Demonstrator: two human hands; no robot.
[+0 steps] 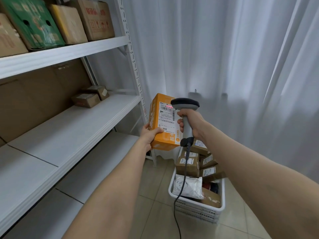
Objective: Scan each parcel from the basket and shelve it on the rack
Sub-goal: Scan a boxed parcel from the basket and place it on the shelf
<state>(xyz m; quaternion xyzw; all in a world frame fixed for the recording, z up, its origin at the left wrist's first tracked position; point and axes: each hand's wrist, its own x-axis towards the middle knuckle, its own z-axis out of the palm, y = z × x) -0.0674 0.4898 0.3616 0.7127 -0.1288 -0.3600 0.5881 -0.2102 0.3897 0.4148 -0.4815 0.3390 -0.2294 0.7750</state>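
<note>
My left hand [149, 135] grips the lower left corner of an orange parcel [161, 118], held upright in front of me with its white shipping label facing me. My right hand [191, 123] grips the grey handle of a barcode scanner [186, 107], whose dark head sits just right of the parcel's top. A red scan line glows on the label near its top. Below, a white basket [195, 204] stands on the floor, filled with several brown boxes and a white mailer bag. The white rack [72, 121] fills the left side.
Two small brown boxes [89, 98] lie at the back of the middle shelf, beside bare shelf surface. The top shelf carries a green box [32, 23] and brown cartons. The scanner's cable [177, 204] hangs down past the basket. White curtains [224, 57] hang behind.
</note>
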